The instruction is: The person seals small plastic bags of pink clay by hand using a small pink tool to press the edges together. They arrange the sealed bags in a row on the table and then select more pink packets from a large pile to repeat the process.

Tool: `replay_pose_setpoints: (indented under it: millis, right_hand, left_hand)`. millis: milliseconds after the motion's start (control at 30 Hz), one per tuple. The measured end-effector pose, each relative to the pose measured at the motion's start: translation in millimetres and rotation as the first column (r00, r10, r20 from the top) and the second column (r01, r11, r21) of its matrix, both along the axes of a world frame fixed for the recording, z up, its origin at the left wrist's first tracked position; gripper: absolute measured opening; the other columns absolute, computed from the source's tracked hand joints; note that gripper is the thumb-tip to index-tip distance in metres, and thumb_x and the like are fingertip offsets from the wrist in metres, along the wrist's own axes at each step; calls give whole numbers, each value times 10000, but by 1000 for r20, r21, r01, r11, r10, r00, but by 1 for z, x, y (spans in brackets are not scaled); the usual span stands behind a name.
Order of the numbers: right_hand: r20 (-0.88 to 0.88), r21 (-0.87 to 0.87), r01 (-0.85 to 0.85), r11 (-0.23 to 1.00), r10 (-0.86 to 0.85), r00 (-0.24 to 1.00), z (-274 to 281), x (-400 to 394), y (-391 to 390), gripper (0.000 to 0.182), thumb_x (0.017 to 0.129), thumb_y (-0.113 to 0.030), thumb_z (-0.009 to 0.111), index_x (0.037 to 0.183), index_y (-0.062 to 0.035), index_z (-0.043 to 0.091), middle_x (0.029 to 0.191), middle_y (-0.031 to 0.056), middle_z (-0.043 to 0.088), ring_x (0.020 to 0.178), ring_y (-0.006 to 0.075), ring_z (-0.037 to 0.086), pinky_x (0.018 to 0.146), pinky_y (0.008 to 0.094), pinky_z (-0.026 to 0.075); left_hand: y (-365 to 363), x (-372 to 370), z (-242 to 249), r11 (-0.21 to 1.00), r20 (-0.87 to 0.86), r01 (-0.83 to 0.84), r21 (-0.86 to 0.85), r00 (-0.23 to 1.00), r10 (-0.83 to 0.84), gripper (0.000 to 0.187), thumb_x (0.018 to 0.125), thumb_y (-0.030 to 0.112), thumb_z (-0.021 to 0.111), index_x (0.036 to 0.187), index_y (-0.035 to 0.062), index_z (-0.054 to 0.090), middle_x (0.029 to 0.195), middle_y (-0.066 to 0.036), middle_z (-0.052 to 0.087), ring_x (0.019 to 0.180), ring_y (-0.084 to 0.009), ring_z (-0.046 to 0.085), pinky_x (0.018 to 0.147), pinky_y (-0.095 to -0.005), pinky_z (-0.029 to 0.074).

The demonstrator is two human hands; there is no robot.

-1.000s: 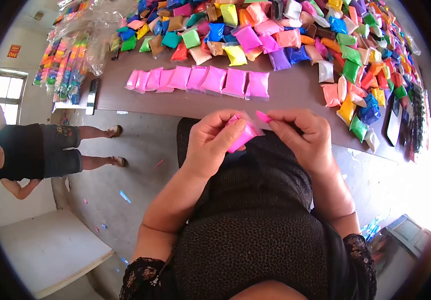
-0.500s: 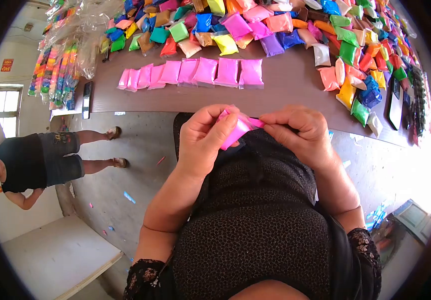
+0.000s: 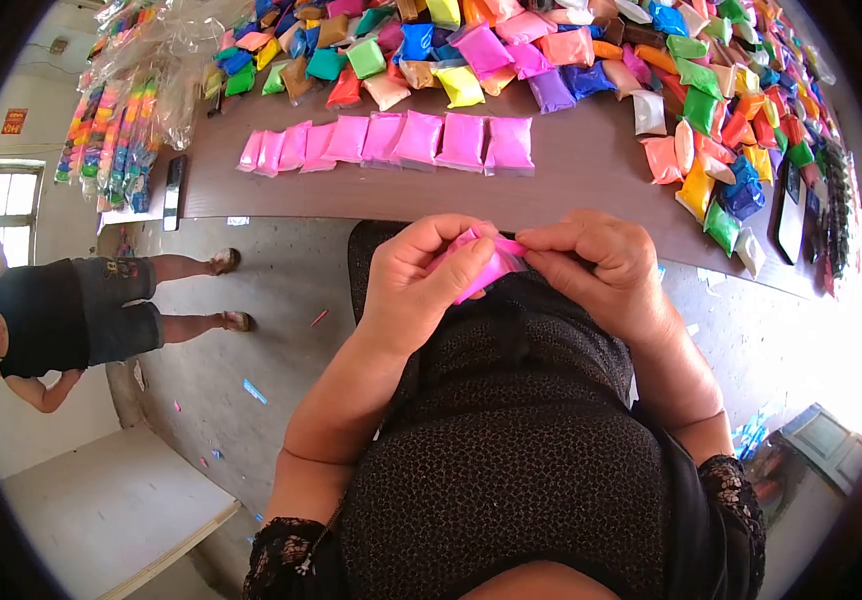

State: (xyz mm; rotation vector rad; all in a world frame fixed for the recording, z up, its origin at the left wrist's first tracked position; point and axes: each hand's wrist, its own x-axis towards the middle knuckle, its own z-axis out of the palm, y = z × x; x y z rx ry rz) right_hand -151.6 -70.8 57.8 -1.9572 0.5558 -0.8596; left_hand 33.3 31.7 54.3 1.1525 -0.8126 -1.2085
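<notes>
A small pink packet of what looks like soft clay in clear wrap is held in front of my lap, just off the table's near edge. My left hand is closed around its body, thumb on top. My right hand pinches the packet's right end between thumb and forefinger. Beyond my hands, a row of several matching pink packets lies side by side on the brown table.
Many-coloured packets are heaped along the table's far side and right. Bagged stacks of coloured packets stand at the left, near a dark phone-like object. Another person stands at left beyond a pale board.
The pink packet has turned slightly in my hands, and my right fingers sit closer to its body. My view has shifted a little. The row on the table is the same.
</notes>
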Motion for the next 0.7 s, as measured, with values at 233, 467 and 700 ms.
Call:
replay_pose_setpoints:
  millis: [233,467,700]
  right_hand:
    - [-46,-107,48,993,-53,998,1,2,6,165,778,-33,745,938,-63,720,744,92,643,653,243,629,590,330,496]
    - [12,-334,179,926,-185,983,0,9,14,164,750,-39,765,892,-74,691,744,88,640,634,270,631,571,336,501]
    - [-46,-116,115,987,-121,992,5,4,16,98,794,-30,720,891,-34,707,760,99,667,654,239,646,597,318,503]
  left_hand:
    - [2,-4,-1,998,2,49,31,999,-49,187,935,81,641,1102,-3,642,946,16,628,810,-21,544,693,-181,456]
    - [4,-4,0,999,183,10,-46,983,-1,190,954,70,604,1121,-10,644,958,7,640,821,-25,548,725,-177,449]
    - [5,-4,1,995,367,42,-92,930,-5,177,958,66,595,1098,-23,654,975,-5,657,831,-34,551,733,-183,449]
